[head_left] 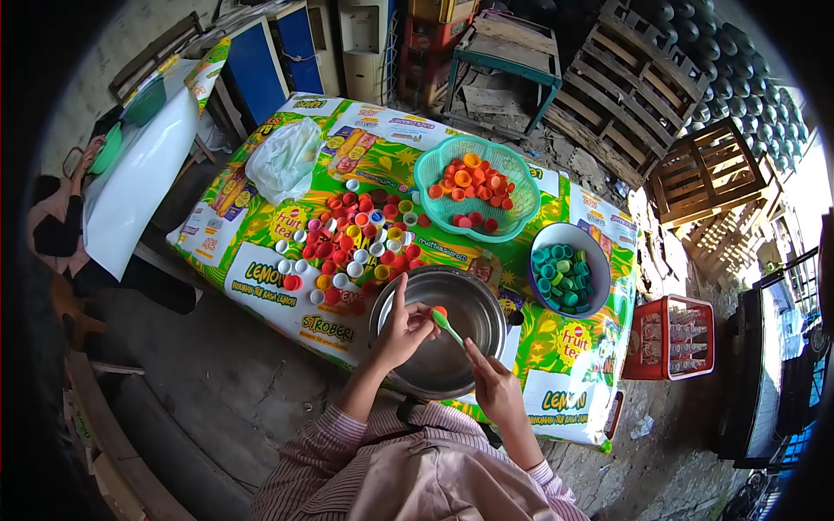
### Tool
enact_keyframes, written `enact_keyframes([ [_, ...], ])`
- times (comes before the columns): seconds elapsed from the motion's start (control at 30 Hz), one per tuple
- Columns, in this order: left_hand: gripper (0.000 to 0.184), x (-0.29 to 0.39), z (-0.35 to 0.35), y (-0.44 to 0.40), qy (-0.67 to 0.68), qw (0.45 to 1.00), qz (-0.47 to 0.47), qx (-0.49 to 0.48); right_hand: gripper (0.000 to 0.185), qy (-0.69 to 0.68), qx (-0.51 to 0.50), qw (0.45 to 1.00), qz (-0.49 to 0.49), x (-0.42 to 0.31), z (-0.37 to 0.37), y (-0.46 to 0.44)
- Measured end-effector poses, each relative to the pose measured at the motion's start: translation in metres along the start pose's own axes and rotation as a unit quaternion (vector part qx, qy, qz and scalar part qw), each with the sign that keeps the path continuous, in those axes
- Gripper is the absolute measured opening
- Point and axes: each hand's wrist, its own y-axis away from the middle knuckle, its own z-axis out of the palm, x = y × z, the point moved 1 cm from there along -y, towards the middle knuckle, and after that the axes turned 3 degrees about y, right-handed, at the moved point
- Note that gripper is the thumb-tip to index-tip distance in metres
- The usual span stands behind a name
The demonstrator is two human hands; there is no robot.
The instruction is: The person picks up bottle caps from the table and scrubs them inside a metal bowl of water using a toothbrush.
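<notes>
Over a metal basin (417, 366), my left hand (405, 332) pinches a small orange-red bottle cap (440, 311) between thumb and fingers, its index finger stretched away. My right hand (495, 382) is closed around the pale handle of a slim green-and-white tool (447, 327). The tool's light green end touches or nearly touches the cap; its exact kind is unclear. Left of the basin, many loose bottle caps (352, 243) in red, white and yellow lie spread on the table.
A mint plastic basket (427, 169) holds orange and red caps. Green and teal caps fill a bowl (599, 252) at the right. A crumpled plastic bag (285, 161) lies on the printed table cover (326, 334). A red crate (638, 347) stands beyond the table. Another person (65, 217) sits at far left holding a green bowl (108, 149).
</notes>
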Motion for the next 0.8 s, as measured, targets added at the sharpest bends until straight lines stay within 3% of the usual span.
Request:
enact_keyframes([
  [0.03, 0.088, -0.001, -0.001, 0.001, 0.103, 0.993, -0.052, 0.001, 0.052, -0.003, -0.005, 1.000, 0.004, 0.001, 0.001, 0.001],
  [0.17, 0.066, 0.002, -0.004, 0.000, 0.114, 0.991, -0.076, 0.000, 0.052, 0.021, -0.020, 0.998, 0.049, 0.000, -0.002, 0.004],
  [0.2, 0.048, 0.006, -0.003, 0.001, 0.096, 0.992, -0.084, 0.000, 0.052, 0.000, -0.017, 1.000, 0.018, -0.004, -0.002, 0.005],
  [0.33, 0.033, 0.000, -0.002, 0.004, 0.197, 0.971, -0.136, -0.018, 0.053, -0.025, 0.049, 0.998, 0.024, 0.006, 0.007, 0.004],
  [0.43, 0.034, -0.004, 0.000, 0.005, 0.280, 0.948, -0.153, -0.013, 0.054, -0.140, 0.019, 0.987, 0.073, 0.003, 0.006, 0.002],
  [0.47, 0.034, -0.006, 0.000, 0.005, 0.280, 0.948, -0.151, -0.017, 0.053, -0.158, -0.073, 0.970, 0.169, 0.000, 0.003, 0.001],
  [0.5, 0.035, -0.009, 0.001, 0.004, 0.262, 0.952, -0.156, -0.014, 0.053, -0.147, -0.100, 0.965, 0.191, -0.012, -0.003, -0.003],
  [0.63, 0.035, -0.017, 0.002, 0.000, 0.198, 0.968, -0.154, -0.006, 0.052, -0.193, 0.032, 0.981, 0.015, -0.012, 0.013, -0.010],
  [0.7, 0.033, -0.014, 0.000, 0.002, 0.207, 0.967, -0.148, -0.012, 0.052, -0.207, -0.010, 0.971, 0.117, -0.014, 0.003, -0.007],
  [0.77, 0.034, -0.005, -0.001, -0.001, 0.365, 0.908, -0.199, -0.043, 0.054, -0.175, -0.008, 0.974, 0.140, -0.009, 0.000, -0.007],
  [0.8, 0.036, -0.003, -0.001, -0.001, 0.365, 0.909, -0.195, -0.041, 0.055, -0.162, 0.016, 0.982, 0.092, -0.010, 0.000, -0.008],
])
